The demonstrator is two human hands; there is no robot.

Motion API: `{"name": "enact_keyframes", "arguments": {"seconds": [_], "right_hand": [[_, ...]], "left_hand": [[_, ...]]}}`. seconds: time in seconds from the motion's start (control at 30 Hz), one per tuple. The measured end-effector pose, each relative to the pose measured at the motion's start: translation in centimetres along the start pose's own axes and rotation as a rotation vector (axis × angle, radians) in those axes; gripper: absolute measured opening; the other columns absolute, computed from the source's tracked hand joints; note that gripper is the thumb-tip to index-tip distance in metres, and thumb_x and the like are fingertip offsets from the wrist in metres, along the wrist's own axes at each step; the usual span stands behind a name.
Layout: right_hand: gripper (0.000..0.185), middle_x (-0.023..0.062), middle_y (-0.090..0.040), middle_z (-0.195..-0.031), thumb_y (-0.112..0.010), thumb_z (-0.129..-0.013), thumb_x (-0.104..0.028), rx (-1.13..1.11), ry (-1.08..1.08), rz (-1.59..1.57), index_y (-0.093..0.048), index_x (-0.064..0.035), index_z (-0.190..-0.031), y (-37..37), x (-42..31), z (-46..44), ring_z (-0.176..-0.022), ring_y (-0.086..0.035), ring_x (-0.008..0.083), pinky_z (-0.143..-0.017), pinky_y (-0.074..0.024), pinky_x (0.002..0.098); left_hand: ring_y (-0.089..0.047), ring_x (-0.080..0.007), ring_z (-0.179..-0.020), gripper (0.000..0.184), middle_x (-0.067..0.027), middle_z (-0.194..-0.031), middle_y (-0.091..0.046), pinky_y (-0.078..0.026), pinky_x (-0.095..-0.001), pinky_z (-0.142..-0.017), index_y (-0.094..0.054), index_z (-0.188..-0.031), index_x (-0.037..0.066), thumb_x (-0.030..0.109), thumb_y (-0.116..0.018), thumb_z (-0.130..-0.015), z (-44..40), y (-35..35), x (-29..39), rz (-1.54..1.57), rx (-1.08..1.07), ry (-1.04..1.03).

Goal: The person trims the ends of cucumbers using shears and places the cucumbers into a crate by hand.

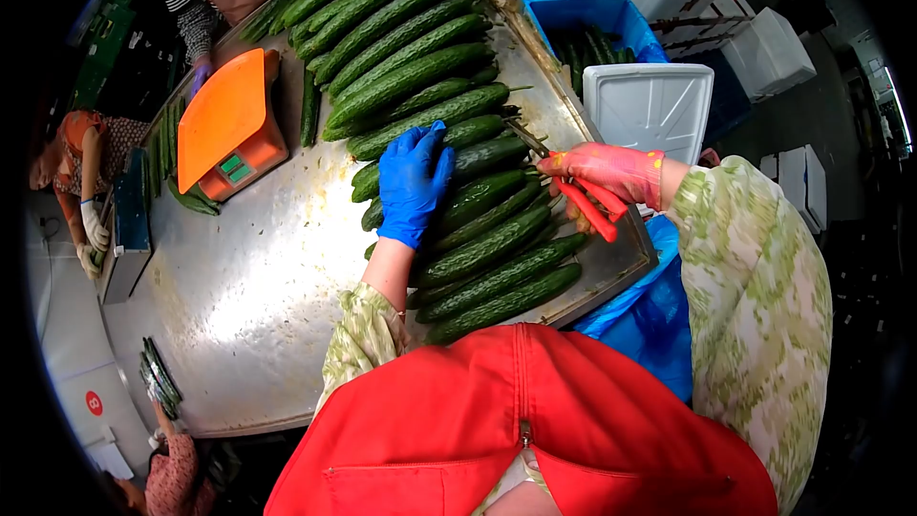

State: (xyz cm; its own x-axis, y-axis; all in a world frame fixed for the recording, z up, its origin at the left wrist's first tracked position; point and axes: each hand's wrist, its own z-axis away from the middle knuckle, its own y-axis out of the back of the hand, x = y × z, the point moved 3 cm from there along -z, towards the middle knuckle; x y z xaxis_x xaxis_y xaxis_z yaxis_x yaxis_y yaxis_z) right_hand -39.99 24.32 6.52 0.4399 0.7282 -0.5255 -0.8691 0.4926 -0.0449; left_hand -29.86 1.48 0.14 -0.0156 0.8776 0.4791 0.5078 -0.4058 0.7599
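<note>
A long row of dark green cucumbers [411,86] lies side by side on the metal table. On top of the row rests my left hand [413,182] in a blue glove, its fingers stretched over the cucumbers and the thumb apart. My right hand [611,174], in a pinkish-red glove, is closed around red-handled pruning shears [594,208]. The blades point left, near the stem ends of the cucumbers just right of my left hand. Whether the blades touch a stem is too small to tell.
An orange scale [229,124] stands left of the row. Past the table's right edge are a blue crate [597,14] with cucumbers, a white lid [650,100], foam boxes [769,53] and a blue bag [650,311]. Other people work along the far and left sides.
</note>
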Motion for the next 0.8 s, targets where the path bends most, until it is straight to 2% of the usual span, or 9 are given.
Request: {"name": "enact_keyframes", "arguments": {"seconds": [0.3,0.4,0.5,0.6,0.8], "right_hand": [[0.043,0.0074,-0.055,-0.06,-0.056,-0.09,-0.047,0.108,0.001,0.132,-0.055,-0.0033,-0.092,0.5,0.4,-0.4,-0.045,-0.057,0.02,-0.042,-0.0496,0.0326],[0.044,0.0067,-0.054,-0.059,-0.056,-0.09,-0.047,0.121,0.073,0.091,-0.055,-0.0033,-0.093,1.1,1.7,-0.2,-0.044,-0.057,0.0191,-0.041,-0.0487,0.0315],[0.045,0.007,-0.055,-0.06,-0.055,-0.09,-0.048,0.129,0.121,0.002,-0.054,-0.0033,-0.095,1.7,2.5,0.0,-0.046,-0.058,0.0187,-0.043,-0.0498,0.0309],[0.045,0.0073,-0.055,-0.06,-0.054,-0.091,-0.049,0.075,0.132,-0.047,-0.053,-0.0041,-0.095,1.9,2.2,0.3,-0.048,-0.059,0.0186,-0.044,-0.0509,0.0309],[0.043,0.0081,-0.057,-0.062,-0.053,-0.092,-0.049,0.043,0.15,-0.01,-0.051,-0.0064,-0.091,1.5,0.6,-1.0,-0.05,-0.061,0.019,-0.045,-0.0516,0.0313]], "left_hand": [[-0.056,-0.0324,-0.097,0.035,-0.014,-0.105,-0.061,-0.045,-0.0412,-0.085,-0.063,-0.115,0.008,0.024,-0.062,-0.083,0.0,0.0,-0.1,0.003,0.0,-0.004],[-0.055,-0.033,-0.104,0.038,-0.0145,-0.112,-0.06,-0.043,-0.0404,-0.09,-0.061,-0.12,0.01,0.024,-0.063,-0.084,0.1,-0.3,-0.4,-0.012,-0.069,0.033],[-0.051,-0.0339,-0.112,0.045,-0.0163,-0.121,-0.056,-0.04,-0.0415,-0.096,-0.057,-0.126,0.012,0.025,-0.063,-0.084,0.0,0.4,0.4,-0.09,0.09,0.006],[-0.047,-0.0348,-0.119,0.049,-0.0177,-0.129,-0.052,-0.037,-0.0423,-0.1,-0.054,-0.131,0.013,0.026,-0.063,-0.084,-0.1,0.0,0.0,-0.094,-0.013,0.016],[-0.047,-0.035,-0.12,0.045,-0.0177,-0.13,-0.052,-0.037,-0.0425,-0.101,-0.057,-0.127,0.012,0.025,-0.062,-0.084,0.1,-0.4,-0.1,-0.146,-0.025,-0.017]]}}
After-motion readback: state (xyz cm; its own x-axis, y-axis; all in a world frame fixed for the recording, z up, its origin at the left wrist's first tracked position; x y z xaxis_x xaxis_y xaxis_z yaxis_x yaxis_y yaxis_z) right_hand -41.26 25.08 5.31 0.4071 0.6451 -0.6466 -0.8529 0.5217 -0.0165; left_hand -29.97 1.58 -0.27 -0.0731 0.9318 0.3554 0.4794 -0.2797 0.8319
